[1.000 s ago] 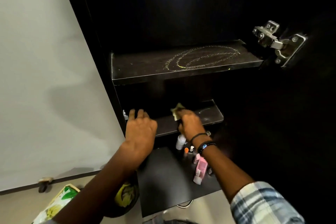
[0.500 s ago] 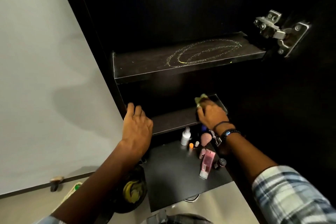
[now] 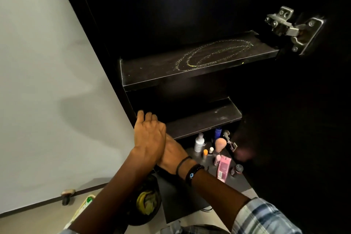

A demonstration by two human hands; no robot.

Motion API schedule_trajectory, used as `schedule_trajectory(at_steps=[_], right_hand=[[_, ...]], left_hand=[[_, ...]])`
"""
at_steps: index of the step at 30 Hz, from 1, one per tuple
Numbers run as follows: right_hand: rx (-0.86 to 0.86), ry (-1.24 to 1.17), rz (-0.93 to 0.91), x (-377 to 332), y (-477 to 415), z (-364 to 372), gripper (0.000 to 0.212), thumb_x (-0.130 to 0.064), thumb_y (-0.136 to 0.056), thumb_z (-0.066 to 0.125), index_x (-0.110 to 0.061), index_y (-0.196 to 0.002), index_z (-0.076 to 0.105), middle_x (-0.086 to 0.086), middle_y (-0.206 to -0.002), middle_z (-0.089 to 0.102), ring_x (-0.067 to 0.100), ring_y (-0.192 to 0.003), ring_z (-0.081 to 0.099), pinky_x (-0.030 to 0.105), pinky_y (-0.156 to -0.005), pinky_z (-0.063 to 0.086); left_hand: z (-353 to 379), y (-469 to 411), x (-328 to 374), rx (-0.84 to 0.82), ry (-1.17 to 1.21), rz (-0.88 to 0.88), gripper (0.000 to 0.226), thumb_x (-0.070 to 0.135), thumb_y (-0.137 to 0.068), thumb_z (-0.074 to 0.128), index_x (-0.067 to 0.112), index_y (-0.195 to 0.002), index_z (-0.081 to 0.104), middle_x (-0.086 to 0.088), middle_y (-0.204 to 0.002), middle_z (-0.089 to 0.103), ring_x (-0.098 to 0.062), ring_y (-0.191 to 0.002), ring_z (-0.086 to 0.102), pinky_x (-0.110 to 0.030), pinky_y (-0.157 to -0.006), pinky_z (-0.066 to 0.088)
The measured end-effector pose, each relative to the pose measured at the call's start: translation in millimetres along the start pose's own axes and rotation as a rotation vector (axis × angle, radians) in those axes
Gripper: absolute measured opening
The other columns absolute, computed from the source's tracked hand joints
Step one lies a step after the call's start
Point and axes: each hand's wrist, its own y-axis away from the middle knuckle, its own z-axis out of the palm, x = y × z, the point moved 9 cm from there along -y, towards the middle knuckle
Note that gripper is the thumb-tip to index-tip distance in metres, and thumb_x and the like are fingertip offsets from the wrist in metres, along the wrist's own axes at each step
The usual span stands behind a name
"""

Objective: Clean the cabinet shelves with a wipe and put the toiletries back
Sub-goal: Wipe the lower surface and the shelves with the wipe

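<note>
The person stands at the open dark cabinet with wrists crossed. The left grip [image 3: 150, 137] lies on top, its fingers fairly straight and released, the tips resting on the left front corner of the middle shelf [image 3: 205, 119]. The right grip [image 3: 174, 155] passes beneath it at that same corner. Its fingers are hidden, so I cannot tell whether it is clenched or grasping anything.

The middle shelf runs left to right and has a faint pale smear near its right end. Above it, the upper shelf [image 3: 155, 74] lies the same way, with chalky looping marks across its top.

The toiletries sit on the bottom shelf [image 3: 180, 195], to the right of the hands. A white bottle [image 3: 199, 142] stands upright. A pink tube [image 3: 224, 169] lies flat, its long axis running from the back toward the front edge. A peach sponge [image 3: 220, 143] stands between them.

A metal hinge [image 3: 290, 28] shows at upper right.
</note>
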Motion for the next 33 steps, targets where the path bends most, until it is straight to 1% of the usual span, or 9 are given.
schedule_trajectory(at_steps=[3,5,7,12,18,23,26,30,33], right_hand=[[0.106,0.031,-0.029,13,3,-31,0.037,-0.017,-0.087,0.045,-0.004,-0.116,0.063,0.011,-0.119,0.065,0.021,-0.113,0.059,0.019,-0.104,0.036],[0.176,0.136,0.026,52,9,-52,0.035,-0.012,-0.087,0.055,-0.006,-0.122,0.062,0.012,-0.126,0.061,0.024,-0.119,0.057,0.021,-0.108,0.033],[0.222,0.258,0.175,114,20,-79,0.045,-0.005,-0.074,0.072,-0.007,-0.119,0.064,0.012,-0.124,0.062,0.027,-0.117,0.058,0.023,-0.106,0.037],[0.242,0.292,0.602,216,62,-141,0.041,0.002,-0.077,0.059,-0.006,-0.117,0.061,0.013,-0.125,0.056,0.034,-0.112,0.052,0.035,-0.095,0.046],[0.177,0.194,0.349,116,32,-85,0.043,0.007,-0.081,0.054,-0.004,-0.122,0.060,0.014,-0.133,0.055,0.029,-0.127,0.047,0.028,-0.109,0.030],[0.143,0.162,0.027,6,15,-29,0.027,-0.006,-0.066,0.049,-0.014,-0.075,0.074,0.002,-0.077,0.071,0.018,-0.074,0.068,0.018,-0.072,0.048],[0.066,0.063,0.058,19,13,-31,0.033,0.009,-0.065,0.053,-0.006,-0.088,0.072,0.011,-0.091,0.072,0.031,-0.089,0.065,0.028,-0.079,0.050],[0.420,-0.243,0.295,57,31,-118,0.044,0.012,-0.070,0.052,-0.012,-0.098,0.074,-0.001,-0.104,0.071,0.012,-0.101,0.066,0.023,-0.093,0.049],[0.686,-0.326,0.251,45,43,-203,0.043,0.017,-0.074,0.054,-0.011,-0.099,0.074,-0.005,-0.104,0.070,0.004,-0.100,0.065,0.017,-0.091,0.049]], left_hand=[[-1,-1,-1,0.024,0.041,-0.001,0.028,0.019,-0.095,0.041,0.012,-0.116,0.059,-0.007,-0.122,0.057,-0.024,-0.123,0.043,-0.041,-0.113,0.016],[0,0,-2,0.031,0.054,0.009,0.025,0.017,-0.091,0.047,0.013,-0.112,0.060,-0.007,-0.118,0.059,-0.024,-0.120,0.045,-0.041,-0.112,0.017],[0,1,-3,0.040,0.046,0.010,0.024,0.016,-0.089,0.052,0.013,-0.111,0.061,-0.007,-0.116,0.059,-0.025,-0.118,0.046,-0.041,-0.112,0.017],[-1,1,-3,0.062,0.086,0.000,0.026,0.013,-0.088,0.052,0.011,-0.113,0.060,-0.007,-0.116,0.059,-0.025,-0.118,0.047,-0.041,-0.112,0.018],[-6,0,-3,0.077,0.118,0.007,0.038,0.017,-0.084,0.058,0.014,-0.122,0.056,-0.006,-0.124,0.056,-0.024,-0.123,0.044,-0.042,-0.112,0.017],[-15,3,-3,0.093,0.187,0.021,0.034,0.018,-0.089,0.051,0.017,-0.122,0.055,-0.004,-0.126,0.055,-0.022,-0.123,0.045,-0.038,-0.110,0.021],[-21,8,-5,0.086,0.296,0.075,0.046,0.018,-0.088,0.053,0.019,-0.134,0.048,-0.003,-0.140,0.046,-0.021,-0.132,0.037,-0.035,-0.113,0.019],[-58,27,-17,0.152,0.704,0.091,0.060,0.009,-0.090,0.046,0.026,-0.146,0.031,0.005,-0.147,0.041,-0.015,-0.135,0.036,-0.032,-0.109,0.033],[-115,47,-37,0.489,0.926,0.069,0.045,0.015,-0.092,0.048,0.029,-0.135,0.049,0.010,-0.125,0.061,-0.012,-0.109,0.059,-0.037,-0.085,0.054]])
